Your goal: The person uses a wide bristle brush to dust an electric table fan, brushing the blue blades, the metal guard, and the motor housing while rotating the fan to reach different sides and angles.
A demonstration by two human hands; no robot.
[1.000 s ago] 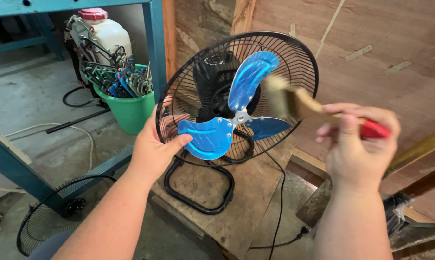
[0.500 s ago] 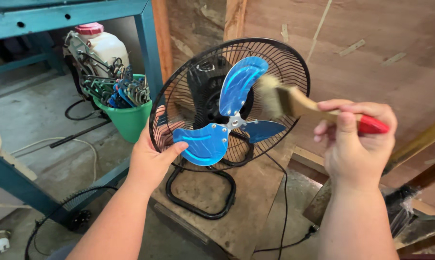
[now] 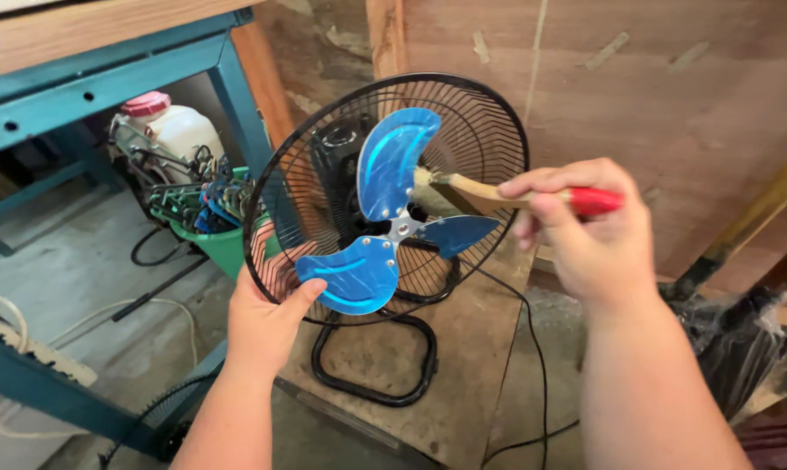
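At the far left a teal metal table frame [image 3: 237,96] stands over a white tank with a pink cap [image 3: 171,130], and beside it a green bucket [image 3: 224,246] is crammed with tangled metal hooks.

The left arm comes up from the bottom edge, forearm angled toward the upper right. The left hand [image 3: 263,322] is curled around the lower left rim of the fan's black wire guard [image 3: 272,174], thumb lying across the front near the lowest blue blade [image 3: 350,274] and the fingers tucked behind the wires, so the grip is closed on the rim.

The fan [image 3: 389,218] stands tilted back on its black tube base [image 3: 376,357], resting on a worn wooden board [image 3: 463,348], its front open and three blue blades showing.

The right arm rises from the lower right, wrist bent inward. The right hand [image 3: 594,231] is clenched around a paintbrush [image 3: 498,193] with a wooden shaft and red handle end. Its bristles are pushed in behind the upper blade, so their contact is hidden.

A black power cord [image 3: 533,348] trails down over the board.
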